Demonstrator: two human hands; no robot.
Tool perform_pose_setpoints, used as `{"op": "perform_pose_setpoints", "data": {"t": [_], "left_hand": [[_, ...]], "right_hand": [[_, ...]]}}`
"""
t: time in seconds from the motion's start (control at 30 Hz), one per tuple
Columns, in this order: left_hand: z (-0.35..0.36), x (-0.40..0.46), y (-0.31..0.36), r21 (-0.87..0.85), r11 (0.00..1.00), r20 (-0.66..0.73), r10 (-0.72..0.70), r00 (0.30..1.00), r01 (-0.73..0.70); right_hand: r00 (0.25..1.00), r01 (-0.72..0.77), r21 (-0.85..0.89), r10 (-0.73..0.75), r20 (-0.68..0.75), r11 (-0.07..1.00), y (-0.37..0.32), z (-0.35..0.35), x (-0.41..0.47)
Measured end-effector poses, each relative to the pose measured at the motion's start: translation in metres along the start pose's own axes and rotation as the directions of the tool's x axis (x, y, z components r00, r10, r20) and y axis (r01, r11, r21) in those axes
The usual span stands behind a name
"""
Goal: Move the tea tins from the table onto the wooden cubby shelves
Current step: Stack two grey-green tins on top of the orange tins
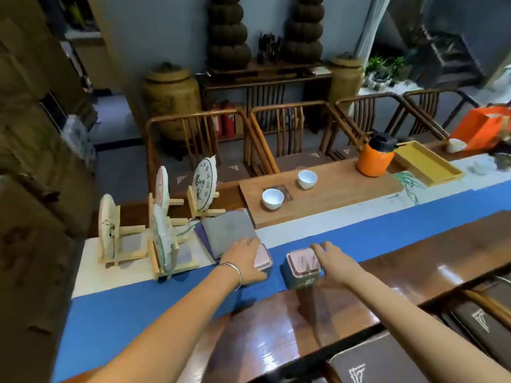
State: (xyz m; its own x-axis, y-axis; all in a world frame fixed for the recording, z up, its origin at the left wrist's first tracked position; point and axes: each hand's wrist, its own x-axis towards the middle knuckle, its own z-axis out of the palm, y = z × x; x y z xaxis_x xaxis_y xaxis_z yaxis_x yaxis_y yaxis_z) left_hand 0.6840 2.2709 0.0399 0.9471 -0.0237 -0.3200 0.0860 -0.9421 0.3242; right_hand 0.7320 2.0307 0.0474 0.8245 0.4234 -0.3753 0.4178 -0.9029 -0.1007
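Observation:
Two square tea tins with pink lids and dark blue-green bodies stand upright on the blue table runner (pixel 143 308). My left hand (pixel 244 261) lies over the left tin (pixel 264 258), covering most of its lid, fingers bent around its far side. The right tin (pixel 302 268) is in full view. My right hand (pixel 333 265) is at its right side, with fingers reaching over the lid's far right corner. Whether either hand grips firmly is unclear. No cubby shelves are in view.
Round tea cakes on wooden stands (pixel 163 244) stand left of the tins, grey cloth mats (pixel 229 230) just behind. A wooden tray (pixel 345 194) with two white cups, an orange flask (pixel 376 158) and a yellow tray (pixel 428 164) lie further back. Chairs line the far side.

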Motion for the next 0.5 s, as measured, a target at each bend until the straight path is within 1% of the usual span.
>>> {"op": "perform_pose_setpoints", "data": {"t": [0.1, 0.23, 0.3, 0.37, 0.5], "left_hand": [[0.016, 0.019, -0.007, -0.024, 0.998, 0.007, -0.054, 0.999, 0.054], [0.031, 0.041, -0.013, -0.021, 0.996, 0.010, -0.087, 0.996, 0.087], [0.040, 0.049, -0.016, -0.044, 0.992, 0.029, -0.115, 0.993, 0.116], [0.049, 0.055, -0.019, -0.073, 0.987, 0.040, -0.143, 0.989, 0.146], [0.057, 0.067, -0.024, -0.119, 0.980, 0.008, -0.158, 0.987, 0.158]], "right_hand": [[0.996, 0.053, -0.031, -0.051, 0.074, 0.998, 0.009, 0.019, 0.029], [0.988, 0.136, -0.089, -0.128, 0.083, 0.987, 0.021, 0.027, 0.064], [0.982, 0.172, -0.086, -0.165, 0.090, 0.981, 0.026, 0.031, 0.076], [0.974, 0.205, -0.035, -0.200, 0.103, 0.978, 0.030, 0.037, 0.086], [0.968, 0.224, 0.131, -0.236, 0.088, 0.966, 0.036, 0.044, 0.093]]}}
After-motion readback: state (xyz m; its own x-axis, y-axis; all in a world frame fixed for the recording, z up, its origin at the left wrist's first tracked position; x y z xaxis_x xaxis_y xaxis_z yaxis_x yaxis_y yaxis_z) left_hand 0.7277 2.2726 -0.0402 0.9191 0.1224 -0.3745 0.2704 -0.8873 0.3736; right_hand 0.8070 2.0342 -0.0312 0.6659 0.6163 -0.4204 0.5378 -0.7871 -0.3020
